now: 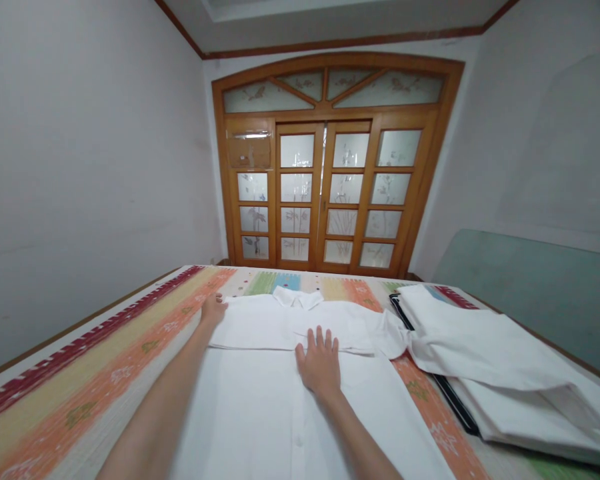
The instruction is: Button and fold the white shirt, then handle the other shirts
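Note:
A white button-up shirt point(260, 400) lies spread on the patterned bed cover, its collar point(297, 299) at the far end. A fold of its cloth runs across the chest below the collar. At the shirt's far left corner, my left hand point(213, 310) has its fingers curled over the edge of the fabric. My right hand point(321, 365) rests flat on the shirt's chest, right of the middle, with fingers spread. The right sleeve point(480, 343) stretches out over a pile of white cloth.
Folded white cloth point(525, 413) with a black-edged item point(455, 403) beneath it is on the right. Striped fabric point(145, 350) covers the bed. A pale green panel point(530, 287) stands along the right edge. Beyond the bed are wood-framed glass doors point(323, 193).

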Motion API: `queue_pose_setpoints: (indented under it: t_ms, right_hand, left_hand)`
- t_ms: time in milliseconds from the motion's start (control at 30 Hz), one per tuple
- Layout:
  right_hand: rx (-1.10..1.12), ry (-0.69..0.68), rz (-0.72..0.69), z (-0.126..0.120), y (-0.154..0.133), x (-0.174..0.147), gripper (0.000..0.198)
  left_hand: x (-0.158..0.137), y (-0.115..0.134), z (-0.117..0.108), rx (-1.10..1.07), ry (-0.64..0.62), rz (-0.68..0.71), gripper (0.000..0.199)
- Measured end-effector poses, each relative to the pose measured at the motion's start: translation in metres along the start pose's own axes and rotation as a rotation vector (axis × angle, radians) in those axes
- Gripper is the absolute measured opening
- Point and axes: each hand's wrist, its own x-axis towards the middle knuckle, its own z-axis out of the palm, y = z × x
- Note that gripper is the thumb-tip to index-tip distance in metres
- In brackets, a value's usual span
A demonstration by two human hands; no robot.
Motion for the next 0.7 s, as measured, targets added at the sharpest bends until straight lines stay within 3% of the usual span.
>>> queue_pose_setpoints:
  t_ms: [167,267,367,500,700]
  right_hand:
    - [0.005,-0.002,0.004,-0.002,-0.001,0.0,0.058]
    - [0.006,-0.009,0.004,-0.002,0.0,0.0,0.058]
    - [0.007,-0.008,0.006,-0.001,-0.001,0.0,0.058]
    - [0.0,-0.015,0.007,0.0,0.0,0.0,0.058]
    - [-0.015,-0.121,-0.045,-0.006,0.018,0.006,0.063]
  left_hand:
    - [-0.021,0.025,0.005,0.113,-0.057,0.213,0.044]
    - [-0.052,0.04,0.02,0.153,-0.165,0.336,0.039]
    - [-0.086,0.044,0.034,0.248,-0.315,0.413,0.051]
    - [-0.112,0.04,0.036,0.345,-0.345,0.437,0.059]
    - [-0.114,0.04,0.026,0.362,-0.359,0.435,0.06]
